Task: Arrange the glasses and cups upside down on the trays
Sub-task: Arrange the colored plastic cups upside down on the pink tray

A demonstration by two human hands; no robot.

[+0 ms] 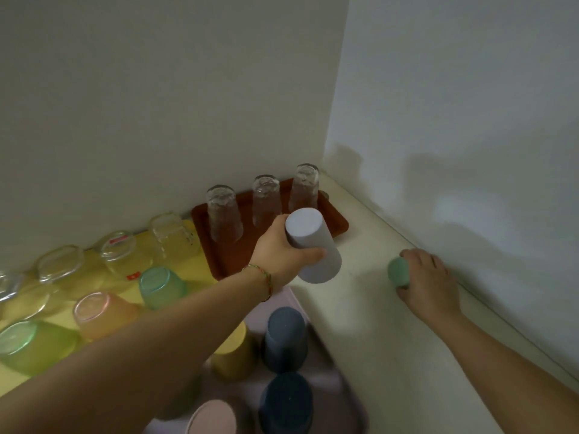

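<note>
My left hand [275,255] grips a light grey cup [313,245], bottom up and tilted, above the near edge of the brown tray [338,225]. Three clear glasses [266,202] stand upside down on that tray. My right hand [429,283] is closed over a green cup [398,272] on the counter by the right wall. A pink tray [341,389] below holds upside-down cups: two dark blue [285,339], one yellow [233,355], one pink [211,418]. A yellow tray [12,377] on the left carries several inverted glasses and tinted cups [159,286].
Walls close the counter [376,324] at the back and on the right, forming a corner behind the brown tray. Bare counter lies between the pink tray and the right wall.
</note>
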